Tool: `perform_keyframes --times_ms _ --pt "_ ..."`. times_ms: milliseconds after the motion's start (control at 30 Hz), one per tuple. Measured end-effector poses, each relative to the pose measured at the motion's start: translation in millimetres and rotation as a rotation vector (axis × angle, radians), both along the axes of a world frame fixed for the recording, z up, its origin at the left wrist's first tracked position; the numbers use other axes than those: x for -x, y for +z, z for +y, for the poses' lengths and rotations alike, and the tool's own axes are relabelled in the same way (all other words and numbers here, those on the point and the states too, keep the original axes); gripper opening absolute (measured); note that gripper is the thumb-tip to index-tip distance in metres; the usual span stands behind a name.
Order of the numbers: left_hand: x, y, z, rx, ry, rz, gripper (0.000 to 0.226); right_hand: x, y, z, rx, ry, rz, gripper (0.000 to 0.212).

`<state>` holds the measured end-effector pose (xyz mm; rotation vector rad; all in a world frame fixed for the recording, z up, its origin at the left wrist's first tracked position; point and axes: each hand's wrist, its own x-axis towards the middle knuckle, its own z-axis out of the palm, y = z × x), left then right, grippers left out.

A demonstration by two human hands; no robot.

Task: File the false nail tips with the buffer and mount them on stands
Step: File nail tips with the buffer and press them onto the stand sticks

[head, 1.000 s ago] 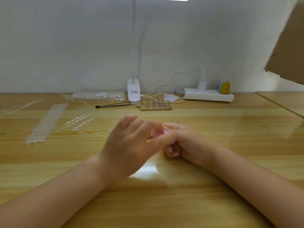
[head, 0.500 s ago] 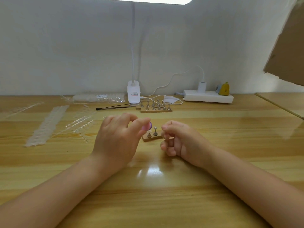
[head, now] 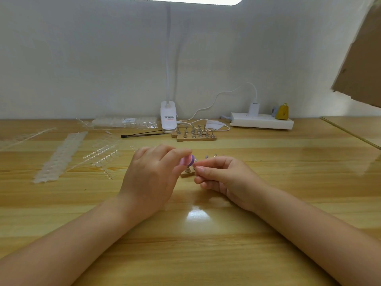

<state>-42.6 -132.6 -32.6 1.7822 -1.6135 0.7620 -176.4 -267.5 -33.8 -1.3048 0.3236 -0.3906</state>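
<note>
- Head view: I see one label, on the white lamp clamp (head: 168, 117) at the back of the table (head: 288, 182); it carries red and dark print, too small for me to read. The clear bag of nail tips (head: 125, 122) to its left has a white sticker, also unreadable.
- The left hand (head: 152, 180) has its grip curled round a pink and purple buffer (head: 188, 160), pinched between thumb and fingers. Its purple end points right, toward the other hand; most of its length is hidden, so I cannot tell its long axis.
- The right hand (head: 224, 178) has fingers curled, thumb and forefinger pinched together just beside the buffer. Whatever it pinches is too small for me to make out.
- A small wooden stand (head: 188, 174) with metal pegs sits on the table between and just behind both hands.
- A longer stand rack (head: 195, 135) lies near the lamp clamp, long axis left to right.
- Strips of clear nail tips (head: 59, 155) lie at left, running diagonally away from me.
</note>
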Motion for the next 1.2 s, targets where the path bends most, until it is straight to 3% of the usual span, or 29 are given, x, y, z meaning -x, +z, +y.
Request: perform_keyframes --times_ms 267,533,733,800,933,1067,1200 --pt "5.1 0.8 0.0 0.028 -0.066 -0.024 0.028 1.1 1.2 -2.7 -0.004 -0.002 0.014 0.01" --pt "15.6 5.8 -1.5 0.184 -0.116 -0.308 0.012 2.2 3.3 -3.0 -0.009 0.112 -0.021 0.013" --pt "12.0 3.4 -1.9 0.224 -0.102 -0.314 0.009 2.8 3.3 -3.1 -0.001 0.106 -0.02 0.018" --pt "9.3 0.0 -3.2 0.174 -0.065 -0.324 0.019 3.4 3.5 -3.1 0.034 0.141 -0.014 0.015" --pt "-5.6 -0.7 -1.2 0.081 0.04 -0.165 0.023 3.8 4.6 -3.5 0.001 0.138 -0.033 0.009" --pt "9.0 0.4 -5.7 0.176 -0.124 -0.26 0.015 2.9 2.9 -2.8 0.036 0.159 -0.027 0.009" --pt "-1.5 -1.4 -3.1 0.066 -0.042 -0.197 0.029 4.7 5.1 -3.0 0.019 0.175 -0.035 0.009"
